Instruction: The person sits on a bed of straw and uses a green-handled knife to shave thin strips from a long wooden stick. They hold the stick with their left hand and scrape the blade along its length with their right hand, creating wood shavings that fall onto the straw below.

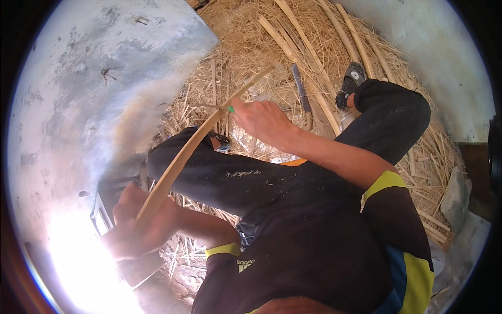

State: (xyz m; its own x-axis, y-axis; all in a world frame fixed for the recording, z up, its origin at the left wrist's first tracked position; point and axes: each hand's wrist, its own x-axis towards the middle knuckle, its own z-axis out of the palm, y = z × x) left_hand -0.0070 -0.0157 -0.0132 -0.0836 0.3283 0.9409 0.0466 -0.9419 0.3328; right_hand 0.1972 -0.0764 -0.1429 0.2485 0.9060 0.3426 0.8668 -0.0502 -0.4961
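Bowing between both hands, the long pale split-cane strip [193, 144] looks light and springy; left hand [138, 225] clasps its base, right hand [264, 120] pinches midway.

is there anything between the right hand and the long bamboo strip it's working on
Nothing visible. The right hand is already at the bamboo strip, fingertips touching it near a small green tool. The left hand holds the strip's lower end, which is partly lost in glare. The strip passes over the left leg.
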